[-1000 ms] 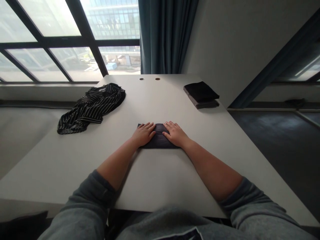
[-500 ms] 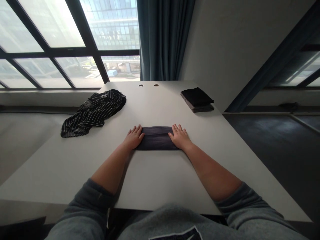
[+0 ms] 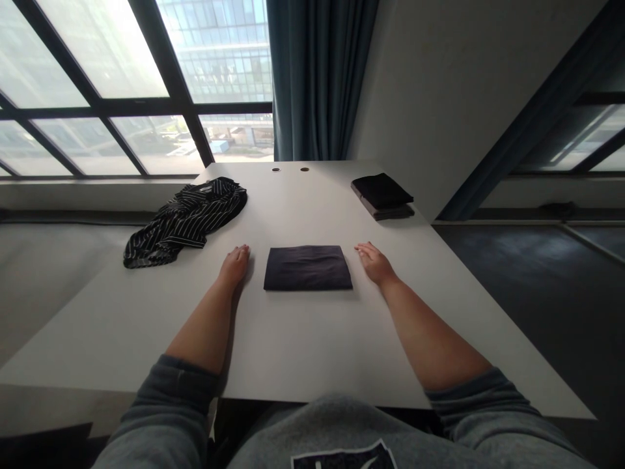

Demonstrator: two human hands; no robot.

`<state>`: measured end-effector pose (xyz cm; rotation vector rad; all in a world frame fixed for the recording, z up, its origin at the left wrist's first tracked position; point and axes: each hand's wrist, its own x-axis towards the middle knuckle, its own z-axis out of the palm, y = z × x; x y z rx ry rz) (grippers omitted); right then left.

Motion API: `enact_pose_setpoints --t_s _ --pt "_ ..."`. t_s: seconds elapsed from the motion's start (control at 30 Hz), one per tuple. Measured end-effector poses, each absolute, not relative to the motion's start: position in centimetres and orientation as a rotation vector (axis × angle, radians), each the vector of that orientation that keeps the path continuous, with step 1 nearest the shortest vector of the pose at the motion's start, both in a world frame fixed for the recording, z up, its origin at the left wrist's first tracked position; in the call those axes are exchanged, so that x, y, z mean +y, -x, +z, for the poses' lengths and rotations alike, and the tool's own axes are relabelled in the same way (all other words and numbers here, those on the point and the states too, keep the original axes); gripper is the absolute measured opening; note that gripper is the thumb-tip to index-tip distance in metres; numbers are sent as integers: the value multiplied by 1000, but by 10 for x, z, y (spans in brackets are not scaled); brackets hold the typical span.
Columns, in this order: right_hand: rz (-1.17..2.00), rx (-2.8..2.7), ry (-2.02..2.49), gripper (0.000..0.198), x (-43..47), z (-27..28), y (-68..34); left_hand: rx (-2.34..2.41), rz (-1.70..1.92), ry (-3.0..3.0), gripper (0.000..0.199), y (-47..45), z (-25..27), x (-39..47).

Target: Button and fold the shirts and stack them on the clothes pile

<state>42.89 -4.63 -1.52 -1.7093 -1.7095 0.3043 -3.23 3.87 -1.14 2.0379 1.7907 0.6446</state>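
From far away I see a plain cloth [image 3: 307,268], dark purple-grey, in the middle of my clock. Between 9 and 10 is a black shirt [image 3: 209,212] with thin white stripes. At 2, the pile [image 3: 382,190] is black on top and grey below. The curtain [image 3: 317,85] at 12 is dark blue. The table [image 3: 315,352] is white. At 6, the top [image 3: 336,426] is grey.

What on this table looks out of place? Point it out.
The striped garment near the left edge of the table: it lies crumpled, whereas the dark cloth and the stack at far right are neatly folded. I see no spill.
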Motion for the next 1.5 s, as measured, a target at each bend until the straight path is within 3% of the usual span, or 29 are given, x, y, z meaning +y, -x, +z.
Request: enact_pose_setpoints --t_s 0.27,0.43,0.77,1.1,1.33,1.43,1.5 --pt "87 -1971 1857 42 -58 9 -394 1696 682 -2146 49 9 4 23" --pt "28 -1970 2093 51 -73 26 -371 1794 570 -2218 48 -11 19 5" --pt "308 -1795 2233 51 -77 29 -348 1919 493 -2124 44 -41 12 -4" --pt "521 -1580 2006 32 -67 25 -345 1652 683 -2063 29 -39 14 0" --pt "721 -1484 1680 80 -62 27 -349 1710 620 -1988 26 -37 18 -3" --pt "938 -1468 1482 70 -60 27 -351 1730 711 -1917 26 -37 16 -4" --pt "1172 -1346 1403 62 -57 28 -352 1740 789 -1829 37 -38 14 -5"
